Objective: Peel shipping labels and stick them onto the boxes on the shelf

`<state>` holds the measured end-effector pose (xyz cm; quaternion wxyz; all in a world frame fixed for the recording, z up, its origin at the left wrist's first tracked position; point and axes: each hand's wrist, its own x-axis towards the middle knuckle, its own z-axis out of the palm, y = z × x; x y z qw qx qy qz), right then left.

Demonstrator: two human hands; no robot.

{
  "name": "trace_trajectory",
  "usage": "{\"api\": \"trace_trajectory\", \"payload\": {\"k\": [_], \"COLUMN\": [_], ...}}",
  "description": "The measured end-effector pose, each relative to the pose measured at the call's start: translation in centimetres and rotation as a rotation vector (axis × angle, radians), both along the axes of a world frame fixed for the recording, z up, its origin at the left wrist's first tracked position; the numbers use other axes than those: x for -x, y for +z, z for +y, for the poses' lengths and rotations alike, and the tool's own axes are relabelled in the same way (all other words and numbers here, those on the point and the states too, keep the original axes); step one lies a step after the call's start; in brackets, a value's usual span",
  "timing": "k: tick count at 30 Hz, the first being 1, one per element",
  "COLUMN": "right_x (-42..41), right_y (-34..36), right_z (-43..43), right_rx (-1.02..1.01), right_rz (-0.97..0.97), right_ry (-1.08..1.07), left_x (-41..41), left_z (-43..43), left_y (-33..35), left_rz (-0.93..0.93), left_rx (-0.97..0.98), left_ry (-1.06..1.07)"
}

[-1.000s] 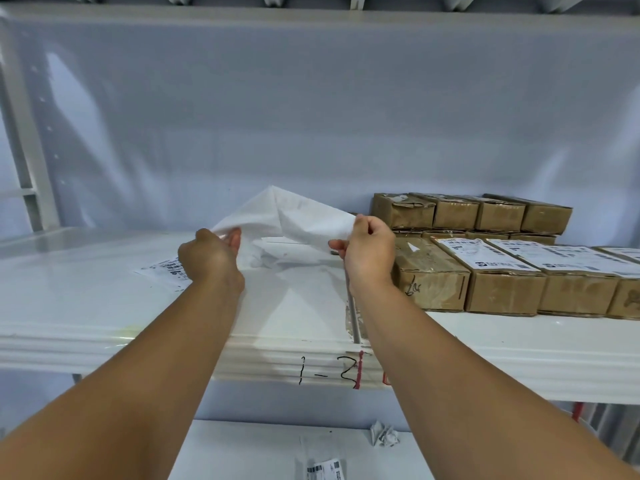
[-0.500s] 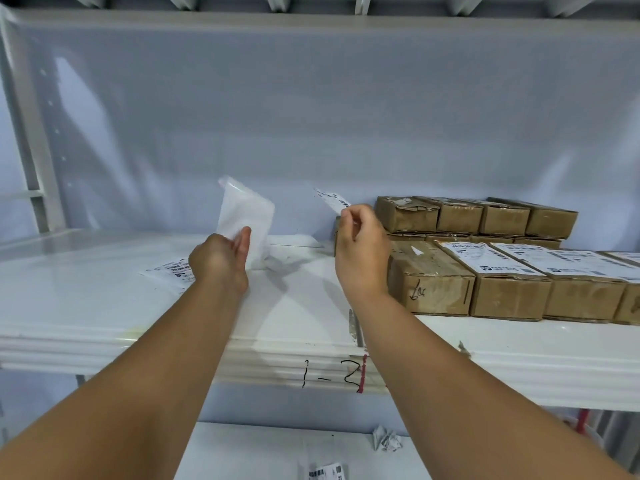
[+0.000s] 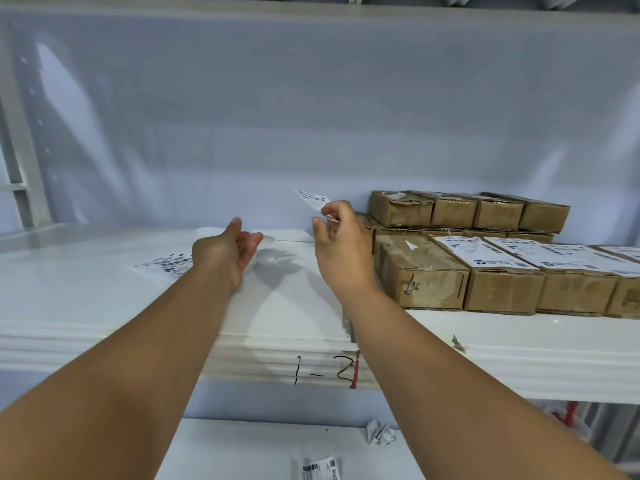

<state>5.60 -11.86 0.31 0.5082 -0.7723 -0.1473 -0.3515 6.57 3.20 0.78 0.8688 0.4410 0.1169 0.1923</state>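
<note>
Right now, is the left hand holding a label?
No, the left hand is open and empty above the shelf; the peeled label is pinched by the right hand.

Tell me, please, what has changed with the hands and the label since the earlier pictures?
The two hands pulled the label off its white backing sheet. The left hand then let go of the sheet and is open, nothing in its fingers. The right hand still pinches the label, held up beside the boxes. The boxes and the loose label on the shelf stayed in place.
</note>
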Motion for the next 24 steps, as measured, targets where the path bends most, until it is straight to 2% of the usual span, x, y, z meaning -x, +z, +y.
{"api": "trace_trajectory", "payload": {"k": [2, 4, 6, 10, 12, 18, 21, 24], "right_x": [0.1, 0.3, 0.4, 0.6, 0.7, 0.8, 1.4, 2.3], "right_y": [-0.1, -0.2, -0.4, -0.6, -0.6, -0.5, -0.1, 0.7], "right_z": [0.0, 0.2, 0.4, 0.6, 0.6, 0.7, 0.4, 0.0], "right_rx": [0.025, 0.056, 0.11, 0.205, 0.221, 0.182, 0.173, 0.163], "right_rz": [-0.005, -0.042, -0.068, -0.066, -0.04, -0.059, -0.065, -0.173], "right_ry": [0.012, 0.04, 0.068, 0.114, 0.112, 0.011, -0.075, -0.086], "left_x": [0.5, 0.8, 0.8, 0.9, 0.9, 1.6, 2.1, 2.9], "left_z": [-1.1, -2.0, -2.4, -1.8, -1.7, -1.8, -1.9, -2.7], "left_y": [0.3, 0.6, 0.6, 0.8, 0.6, 0.8, 1.1, 1.5], "left_rz": [0.01, -0.035, -0.099, -0.204, -0.195, -0.211, -0.282, -0.339], "left_rx": [-0.235, -0.375, -0.382, -0.268, -0.231, -0.336, -0.349, -0.409], "left_ry": [-0.07, -0.24, -0.34, -0.276, -0.218, -0.101, -0.171, -0.236]}}
